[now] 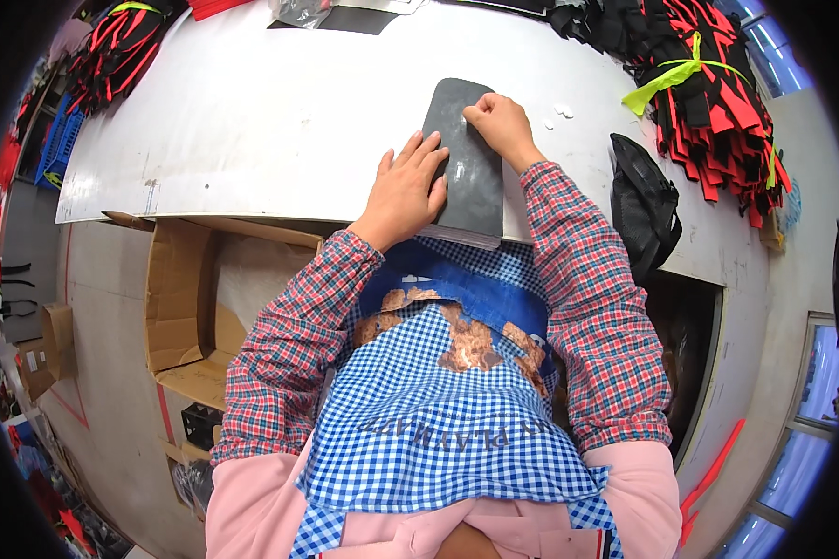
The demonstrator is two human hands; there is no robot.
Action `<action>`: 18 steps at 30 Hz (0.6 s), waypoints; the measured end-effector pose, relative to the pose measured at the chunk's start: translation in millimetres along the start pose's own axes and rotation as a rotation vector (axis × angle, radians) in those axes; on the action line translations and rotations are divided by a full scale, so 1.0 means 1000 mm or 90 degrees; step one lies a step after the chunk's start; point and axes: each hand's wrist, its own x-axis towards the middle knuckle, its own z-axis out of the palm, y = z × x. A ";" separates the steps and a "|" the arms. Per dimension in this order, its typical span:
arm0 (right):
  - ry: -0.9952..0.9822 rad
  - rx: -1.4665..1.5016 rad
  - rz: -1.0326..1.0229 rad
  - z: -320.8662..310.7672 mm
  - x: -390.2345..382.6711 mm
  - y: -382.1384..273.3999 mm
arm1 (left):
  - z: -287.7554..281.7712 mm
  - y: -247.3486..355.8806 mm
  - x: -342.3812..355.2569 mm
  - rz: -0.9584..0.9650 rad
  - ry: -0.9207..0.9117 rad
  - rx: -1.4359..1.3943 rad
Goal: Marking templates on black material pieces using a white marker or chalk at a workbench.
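Observation:
A dark grey, flat panel with rounded far corners lies on the white table in front of me, reaching its near edge. Its near end shows a layered edge, like a stack of thin sheets. My left hand rests along the panel's left side with the fingers stretched out, the fingertips on its surface. Over the panel's far right part, my right hand is closed in a pinch. What its fingers hold, if anything, is too small to make out. Small white pieces lie just right of that hand.
A black bag hangs at the table's right edge. Tied bundles of black and red strips stand at the far right and far left. Below the white table sits an open cardboard box, left of my lap.

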 end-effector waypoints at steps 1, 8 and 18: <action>0.047 0.006 0.011 0.003 -0.003 -0.001 | 0.000 0.000 0.000 0.000 0.000 0.001; -0.014 0.022 -0.009 -0.006 -0.008 -0.002 | 0.001 -0.003 -0.003 0.002 -0.002 -0.023; 0.163 0.127 0.090 -0.006 -0.031 0.002 | 0.003 -0.005 -0.001 0.010 0.007 -0.075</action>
